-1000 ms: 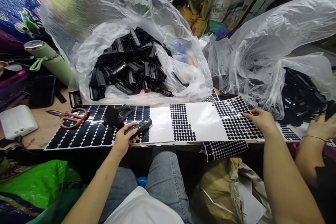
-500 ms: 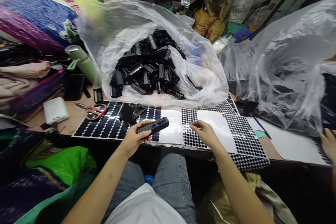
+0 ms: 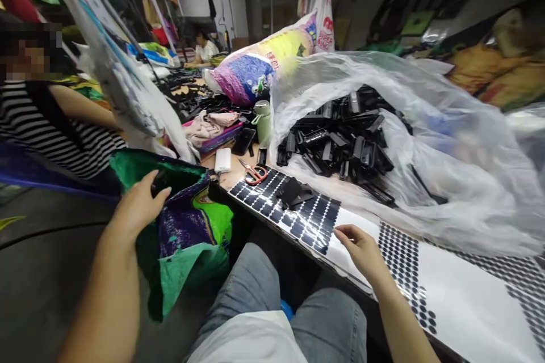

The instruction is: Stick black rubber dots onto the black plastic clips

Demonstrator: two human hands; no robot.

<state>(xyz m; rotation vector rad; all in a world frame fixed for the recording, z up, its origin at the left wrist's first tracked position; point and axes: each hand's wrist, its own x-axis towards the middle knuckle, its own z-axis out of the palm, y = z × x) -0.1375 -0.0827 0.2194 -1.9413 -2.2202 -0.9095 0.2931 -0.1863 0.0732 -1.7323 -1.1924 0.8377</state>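
Note:
My left hand is at the mouth of an upright woven sack, green inside with purple and bright green outside. Its thumb and forefinger are apart, and a dark shape shows just beyond them inside the sack; whether they touch it is unclear. Over a sheet of black oblong stickers, near its right end and the white backing, my right hand has its fingers closed in a pinch. Anything between those fingertips is too small to make out. A sheet of round black stickers lies beside the right wrist.
A clear plastic bag spills many black plastic parts behind the sheets. Red-handled scissors, dark scraps, a white power bank and a green flask stand or lie leftward. A person in stripes sits left.
The view has swung left. My left hand has gone from above the table to the sack, and the black plastic part it held is no longer clearly visible. My right hand is over the oblong-sticker sheet.

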